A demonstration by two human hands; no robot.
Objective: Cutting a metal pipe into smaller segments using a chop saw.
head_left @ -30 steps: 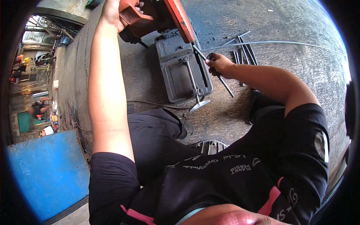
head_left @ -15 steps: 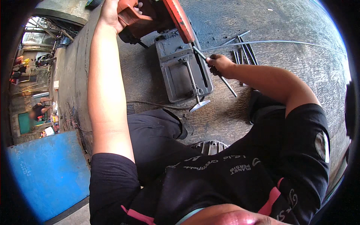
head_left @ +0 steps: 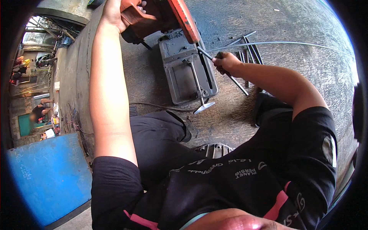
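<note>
Rod (head_left: 234, 78) barely shifted, right hand (head_left: 226, 63) gripping it, left hand (head_left: 115, 11) clasping orange saw handle (head_left: 136, 17)

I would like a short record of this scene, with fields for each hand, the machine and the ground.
left hand: grips the orange handle of the saw
right hand: closed around a thin metal rod
machine: orange chop saw on a grey base
ground: loose rods lie behind the right hand on concrete
</note>
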